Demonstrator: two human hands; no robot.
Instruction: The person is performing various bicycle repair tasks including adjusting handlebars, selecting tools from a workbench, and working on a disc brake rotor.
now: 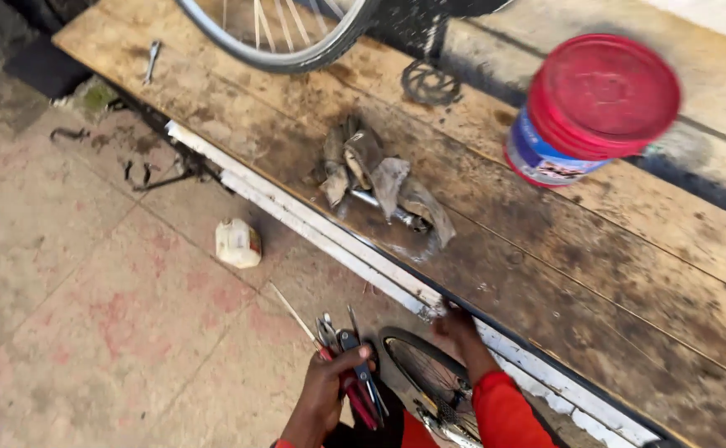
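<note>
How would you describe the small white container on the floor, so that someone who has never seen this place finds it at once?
Start at the long wooden workbench and follow its white front edge to the left part. Just below it, on the reddish paved floor, lies a small white jug. It is the only pale, boxy thing on the floor; the other things nearby are thin dark metal pieces.

From my view the worn wooden workbench (628, 274) has open room along its near edge, right of the crumpled grey rag (379, 178) that lies with a metal tool mid-bench. The red-lidded plastic tub (593, 108) blocks the far right side, a bicycle wheel (284, 37) overhangs the far edge. Below, my left hand (321, 398), full of red-handled pliers (354, 377), and my right hand (456, 328) at the bench edge crowd against a second spoked wheel (429, 377); the paved floor to the left lies open past a small white jug (237, 243).
</note>
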